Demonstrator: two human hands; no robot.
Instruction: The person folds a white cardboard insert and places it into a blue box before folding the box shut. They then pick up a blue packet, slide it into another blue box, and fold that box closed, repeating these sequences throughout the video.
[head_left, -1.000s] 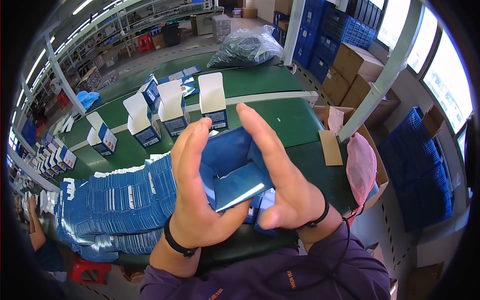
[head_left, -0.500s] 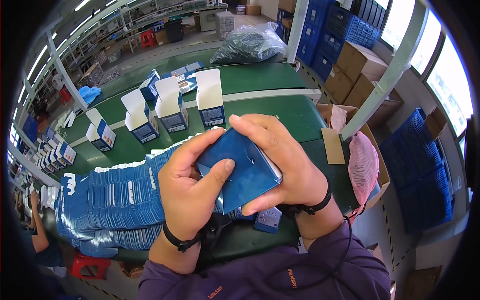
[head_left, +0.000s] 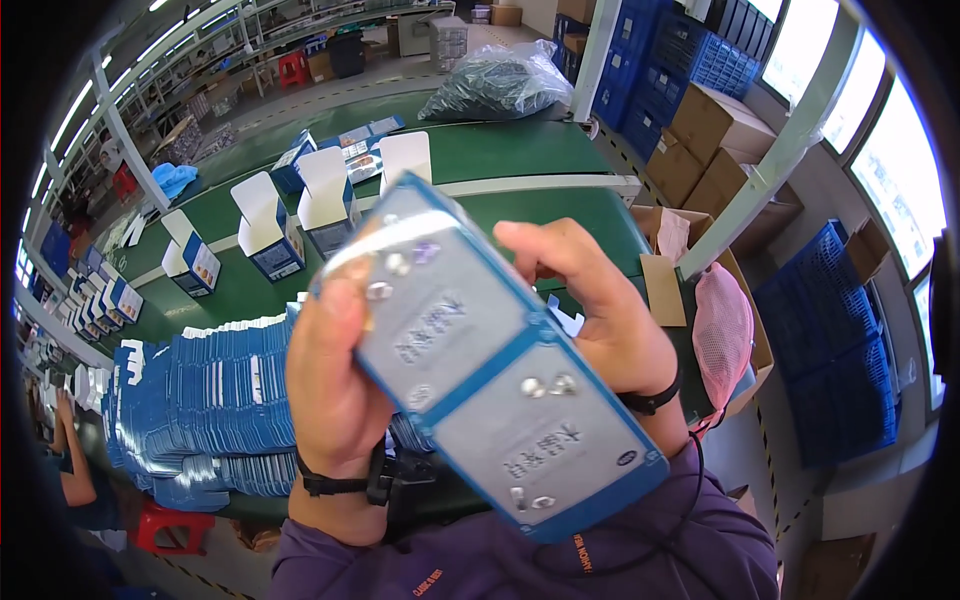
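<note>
A blue and silver carton (head_left: 440, 345) with two printed panels is tilted in front of me, its upper end blurred by motion. My left hand (head_left: 335, 370) grips its left edge, the thumb lying against the front. My right hand (head_left: 605, 310) is beside the right edge, index finger raised and apart from the carton; its thumb side is partly hidden behind it. Left of my hands lie long stacks of flat blue cartons (head_left: 215, 385). Beyond, several open blue-and-white boxes (head_left: 270, 240) stand in a row with their white flaps up.
Green belts (head_left: 540, 225) run crosswise, divided by a pale rail (head_left: 540, 186). A clear bag of dark goods (head_left: 500, 85) sits on the far belt. At right are a pink mesh bag (head_left: 722, 325), an open brown carton (head_left: 765, 350), a white post (head_left: 770, 170) and blue crates (head_left: 835, 340).
The carton has turned from its plain blue side to its printed silver panels and extends lower. My right hand has come off it, while the left still holds on.
</note>
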